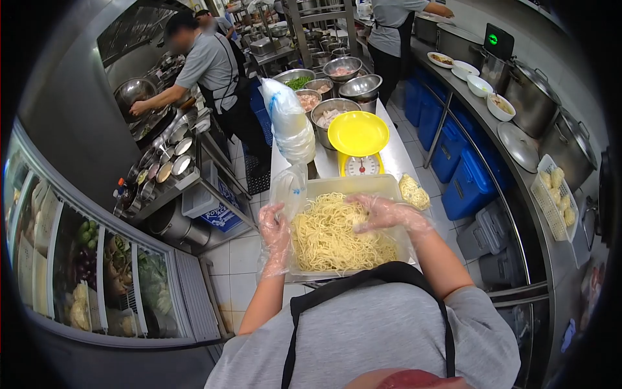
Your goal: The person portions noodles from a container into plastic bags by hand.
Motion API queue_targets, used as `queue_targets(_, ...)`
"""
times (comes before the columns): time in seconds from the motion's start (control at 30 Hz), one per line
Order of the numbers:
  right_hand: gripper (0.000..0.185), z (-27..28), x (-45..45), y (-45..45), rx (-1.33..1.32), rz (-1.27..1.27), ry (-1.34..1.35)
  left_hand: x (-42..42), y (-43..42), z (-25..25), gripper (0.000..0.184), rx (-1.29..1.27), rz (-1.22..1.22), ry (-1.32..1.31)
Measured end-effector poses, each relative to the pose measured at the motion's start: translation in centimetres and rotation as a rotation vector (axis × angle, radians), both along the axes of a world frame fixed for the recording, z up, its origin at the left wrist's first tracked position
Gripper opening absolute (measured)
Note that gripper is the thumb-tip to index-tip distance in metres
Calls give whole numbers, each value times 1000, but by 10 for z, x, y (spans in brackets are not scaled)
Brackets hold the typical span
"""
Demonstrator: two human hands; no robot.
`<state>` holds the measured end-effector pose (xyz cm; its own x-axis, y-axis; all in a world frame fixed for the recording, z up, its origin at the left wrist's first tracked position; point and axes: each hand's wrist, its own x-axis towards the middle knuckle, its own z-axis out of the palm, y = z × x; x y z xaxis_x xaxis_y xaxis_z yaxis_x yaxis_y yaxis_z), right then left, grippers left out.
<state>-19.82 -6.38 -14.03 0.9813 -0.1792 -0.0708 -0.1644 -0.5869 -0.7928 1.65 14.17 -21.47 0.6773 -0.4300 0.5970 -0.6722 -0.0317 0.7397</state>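
A translucent plastic tub (353,185) full of yellow noodles (337,233) stands on the table right in front of me. My left hand (275,228), in a clear plastic glove, is at the tub's left side with its fingers curled on a thin clear plastic bag (289,189). Part of that grip is hidden by the glove and bag. Over the right side of the noodles is my right hand (387,214), also gloved, its fingers spread and nothing visible in them. Just beyond the tub is a kitchen scale (361,165) with a yellow pan (358,133).
A stack of plastic bags (287,120) stands left of the scale. Behind are metal bowls (332,111) of raw meat. A bag of noodles (413,191) lies at the tub's right. One co-worker (210,68) cooks at left; another (392,29) stands at the right counter.
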Motion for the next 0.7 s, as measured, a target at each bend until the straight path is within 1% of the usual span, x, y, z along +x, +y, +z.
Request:
queue_targets(0.03, 58, 2, 2, 0, -71, -100, 124, 0, 0, 0, 33, 2, 3, 3)
queue_targets(0.07, 58, -16, 8, -1, -70, -98, 125, -1, -1, 0, 33, -8, 8, -15)
queue_targets(0.1, 60, -47, 19, -3, -87, -160, 104, -2, 0, 1, 33, -19, 13, -34)
queue_targets(0.13, 62, -64, 24, -2, -105, -222, 82, -4, 1, 2, 33, -18, 15, -36)
queue_targets(0.17, 62, -65, 28, 2, -107, -219, 78, -6, 1, 4, 33, -13, -1, 7)
queue_targets(0.23, 59, -59, 40, 11, -353, -48, 289, -3, 0, 5, 33, -12, -12, 44)
queue_targets(0.27, 59, -63, 40, 8, -353, -45, 287, -1, 0, 3, 33, 2, -1, 17)
queue_targets(0.3, 57, -63, 37, 5, -124, -38, 240, -3, 0, 4, 33, 18, 10, -7)
queue_targets(0.37, 55, -61, 34, -4, 98, -24, 185, -9, 2, 7, 33, 16, 20, 42)
queue_targets(0.43, 50, -16, 21, -1, -114, 158, -95, -5, 0, 11, 33, 4, 34, 89)
queue_targets(0.47, 50, -4, 18, 0, -112, 163, -91, -1, 0, 5, 33, -10, 37, 4)
queue_targets(0.5, 52, 6, 16, 1, -88, 182, -166, 0, 0, 1, 33, -23, 36, -81)
queue_targets(0.53, 54, 14, 15, 0, -67, 198, -243, -1, -1, 1, 33, -22, 35, -77)
queue_targets(0.57, 54, 22, 16, 0, -66, 196, -239, -2, -2, 2, 33, -8, 29, -14)
queue_targets(0.6, 59, 26, 18, 2, 25, 39, 40, -3, 0, 1, 32, 9, 25, 50)
queue_targets(0.63, 64, 31, 20, 3, 98, -131, 313, -3, 1, 0, 32, 11, 23, 50)
queue_targets(0.67, 67, 10, 27, -3, 42, -189, 364, -2, 0, 0, 32, 9, 27, -21)
queue_targets(0.7, 70, -25, 33, -7, -64, -198, 293, -1, -1, 1, 31, 5, 32, -93)
